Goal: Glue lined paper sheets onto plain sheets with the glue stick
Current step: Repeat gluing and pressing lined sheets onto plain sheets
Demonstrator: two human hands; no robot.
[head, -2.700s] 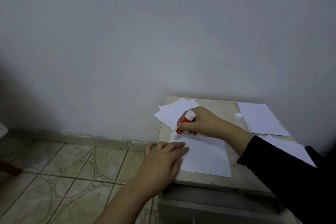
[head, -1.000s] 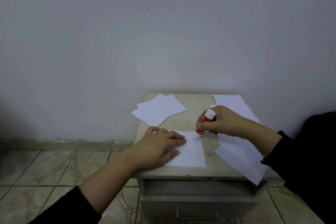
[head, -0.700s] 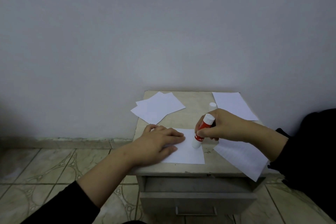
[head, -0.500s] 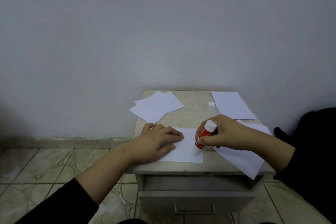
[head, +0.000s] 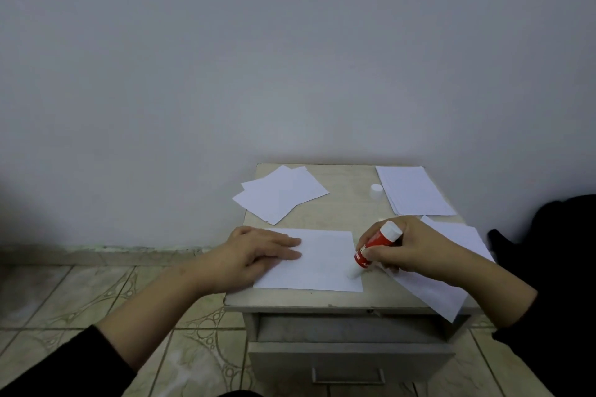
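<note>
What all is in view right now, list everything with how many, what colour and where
sheet being glued: one, white, front middle of the cabinet top
glue stick: one, red with white ends, tip down on that sheet's right edge
cap: one, white, back of the top
loose sheets: a few, white, back left
paper stack: one, white, back right
sheets under the right forearm: white, count unclear, front right
cabinet: one, beige, drawer ajar, against the wall
hands: left hand flat on the sheet, right hand gripping the glue stick

Two hands [head: 258,255] [head: 409,251], one glue stick [head: 374,248], one cap [head: 376,187], one nightstand [head: 348,203].
</note>
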